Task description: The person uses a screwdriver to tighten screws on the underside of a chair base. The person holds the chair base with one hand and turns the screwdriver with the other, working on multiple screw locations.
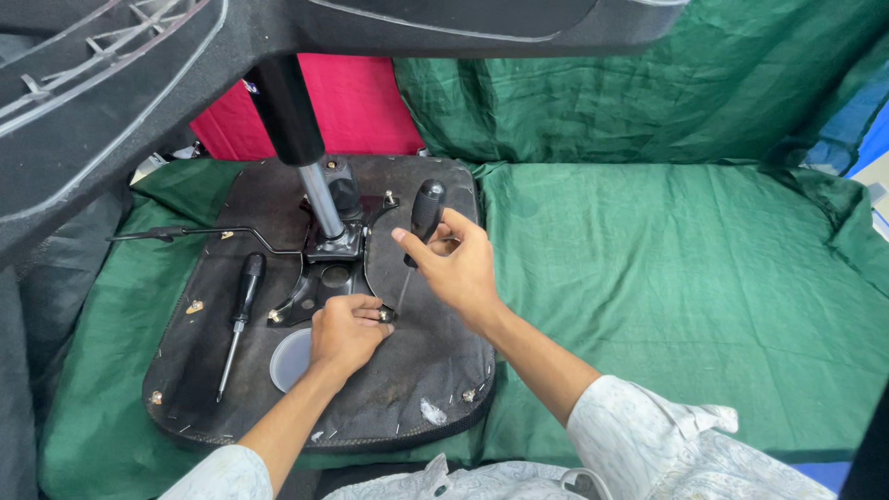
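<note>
Two screwdrivers: one upright point(424, 215) in the right hand point(460, 268), one lying point(243, 306) at the left on the seat underside; one upturned chair seat point(417, 370); one metal mounting plate point(324, 278); one gas column point(319, 196); one bent lever rod point(199, 231); one small white cup point(289, 359); two hands, the left point(344, 333) nearer.

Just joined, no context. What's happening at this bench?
A person is working on the underside of a chair seat lying upside down on a green cloth. The right hand holds a black-handled screwdriver upright, its tip down at a screw near the metal bracket. The left hand rests at that same spot, fingers pinched by the tip. A second screwdriver lies on the seat to the left, with a small white dish beside the left hand.
</note>
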